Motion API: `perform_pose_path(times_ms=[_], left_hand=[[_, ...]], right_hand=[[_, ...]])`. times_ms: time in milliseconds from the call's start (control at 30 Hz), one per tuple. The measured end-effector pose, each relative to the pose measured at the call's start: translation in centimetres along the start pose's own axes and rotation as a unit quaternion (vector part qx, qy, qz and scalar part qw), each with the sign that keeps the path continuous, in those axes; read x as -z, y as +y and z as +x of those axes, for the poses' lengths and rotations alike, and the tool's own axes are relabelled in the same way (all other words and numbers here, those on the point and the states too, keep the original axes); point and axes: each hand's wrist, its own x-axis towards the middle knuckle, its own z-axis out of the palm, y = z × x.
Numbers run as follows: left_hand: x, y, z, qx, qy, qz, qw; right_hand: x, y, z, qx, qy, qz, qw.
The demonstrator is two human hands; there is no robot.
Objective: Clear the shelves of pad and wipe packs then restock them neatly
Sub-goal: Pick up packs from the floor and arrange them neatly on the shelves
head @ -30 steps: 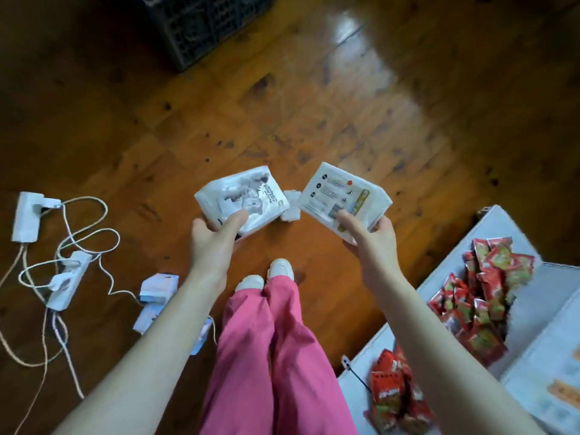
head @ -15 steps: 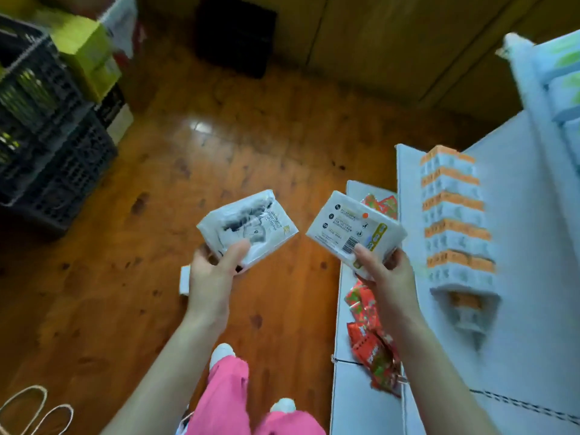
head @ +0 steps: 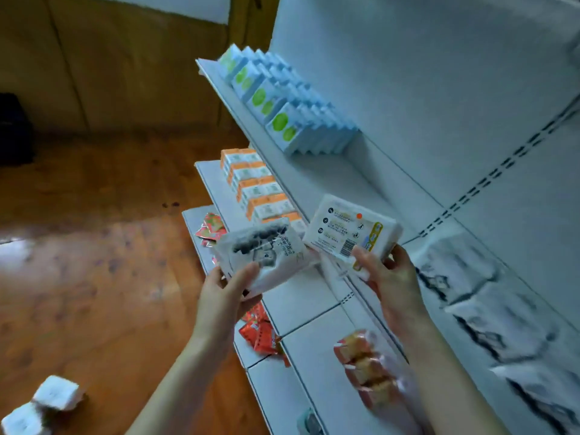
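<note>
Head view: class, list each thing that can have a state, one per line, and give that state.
Left pack: held in the air, picture side up.
Left hand: grips left pack.
Right pack: held in the air, barcode side up.
Right hand: grips right pack.
Blue packs: shelved upright, in a row.
Orange packs: shelved, in a row.
Red sachets: shelved, in a loose heap.
Floor packs: lying on the floor.
</note>
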Motion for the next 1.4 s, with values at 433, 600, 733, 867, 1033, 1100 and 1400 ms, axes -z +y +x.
perform_pose_path(times_ms=[433, 600, 733, 867, 1033, 1100, 1400], left_hand=[[-13.7, -4.6, 0.1, 0.051, -0.277, 0.214, 0.935], [-16.1, -5.7, 1.5, 0.107, -0.362, 0.279, 0.883], [-17.6, -6.0, 1.7, 0.091, -0.388, 0.363, 0.842], [-18.7, -5.6, 2.3, -0.107, -0.368, 0.567, 0.729], [-20.2, -3.4, 1.7, -0.097, -0.389, 0.384, 0.832], [-21.1, -1.9, 1.5, 0.095, -0.444, 0.292, 0.842], [-21.8, -0.4, 2.7, 0.282, -0.522, 0.188, 0.783]], right_hand=[[15.0, -1.2, -6.3, 0.020, 0.264, 0.097, 0.959], [15.8, -0.7, -8.1, 0.018, 0.333, 0.096, 0.938], [15.5, 0.2, -9.1, 0.019, 0.356, 0.111, 0.928], [14.8, 0.5, -9.6, 0.029, 0.369, 0.111, 0.923], [13.3, -0.4, -9.0, 0.110, 0.345, 0.029, 0.932], [12.7, -1.0, -8.9, 0.152, 0.312, -0.068, 0.935], [14.2, 0.1, -7.2, 0.233, 0.206, -0.568, 0.762]])
